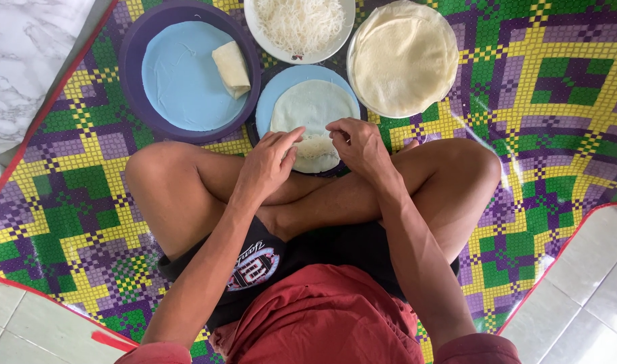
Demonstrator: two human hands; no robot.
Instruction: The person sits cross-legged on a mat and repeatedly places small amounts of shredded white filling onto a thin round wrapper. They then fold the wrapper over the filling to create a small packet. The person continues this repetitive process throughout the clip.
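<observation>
Left hand (271, 162) and right hand (359, 145) pinch the near edge of a thin wrapper (314, 114) over its white filling (315, 145) (on a blue plate (276, 84), above crossed legs); pulled unevenly, the soft sheet could tear and spill onto the mat (537, 87).

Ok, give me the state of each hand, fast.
Left hand: fingers pinched on the near edge of the wrapper.
Right hand: fingers pinched on that same edge.

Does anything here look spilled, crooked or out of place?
Nothing stands out. Both hands, left hand and right hand, fold a wrapper over white filling on the blue plate. The noodle bowl and wrapper stack sit neatly on the mat.
</observation>
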